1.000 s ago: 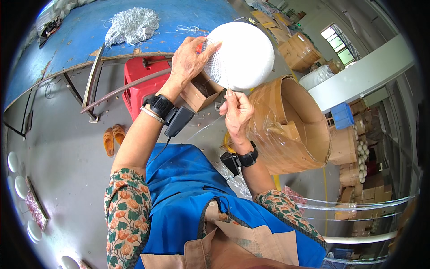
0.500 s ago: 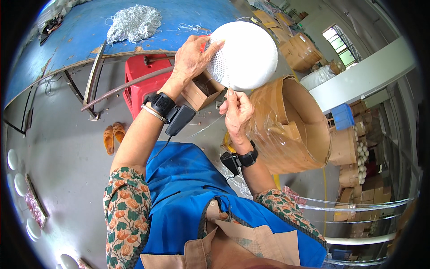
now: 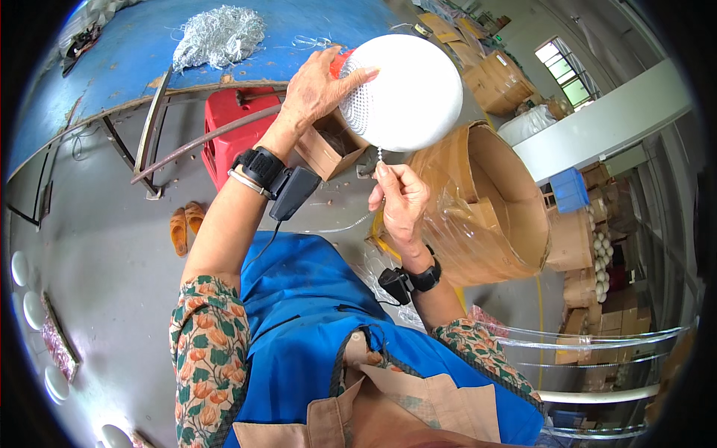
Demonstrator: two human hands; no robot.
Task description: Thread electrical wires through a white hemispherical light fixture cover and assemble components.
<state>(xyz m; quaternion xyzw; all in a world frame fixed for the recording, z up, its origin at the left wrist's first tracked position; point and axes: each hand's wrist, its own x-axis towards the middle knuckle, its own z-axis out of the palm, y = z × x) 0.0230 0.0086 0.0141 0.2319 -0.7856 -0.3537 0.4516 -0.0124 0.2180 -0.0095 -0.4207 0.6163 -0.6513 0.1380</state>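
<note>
A smooth white ball (image 3: 411, 89) is held up in front of me, with rows of small beads covering its left side. My left hand (image 3: 317, 89) grips that beaded side, thumb on top and fingers reaching behind. Something red (image 3: 340, 63) shows past those fingers; its shape is mostly hidden. Just below the ball, my right hand (image 3: 402, 196) pinches a thin bead string (image 3: 380, 155) that runs up to the ball's lower edge. The string's loose end trails down to the left from the hand, over my blue apron.
A blue table (image 3: 127, 67) carries a heap of silvery strands (image 3: 220, 36). Under its edge stand a red stool (image 3: 224, 119) and a small open carton (image 3: 328, 149). Close on the right is a large open cardboard box (image 3: 478, 216). Orange slippers (image 3: 183, 226) lie on the floor.
My right hand has shifted slightly right and down, and more bead string shows between it and the ball. The ball has tilted a little; my left hand keeps its hold.
</note>
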